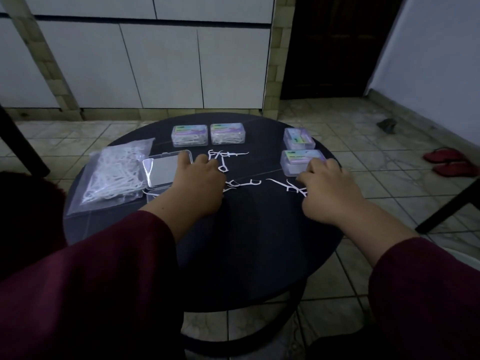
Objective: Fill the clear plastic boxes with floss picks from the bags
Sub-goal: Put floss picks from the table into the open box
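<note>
Picks [228, 154] lie scattered on the round dark table [259, 242], in loose clumps betw. the two hands and just beyond them. Left hand [201, 183] sits w/ fingers curled down over the right edge of the open clear box [166, 170], which looks nearly empty; can't tell if the fingers pinch a pick or just rest there. Right hand [328, 188] is knuckles-up, fingers bent onto the table at a small clump of picks [296, 188] whose long handles run roughly left-right; grip hidden under the knuckles, so can't tell that either. Key relation: open box is left of every loose pick, so each pick has to travel left, and the left hand is far nearer to it than the right. Bag [117, 172] of picks lies flat, touching the box's left side. Two filled, closed boxes [189, 136] sit side by side at the far edge; two more boxes [298, 137] at far right, contents hard to read in the dim light. Nearer right box is partly covered by the right hand's fingers.
</note>
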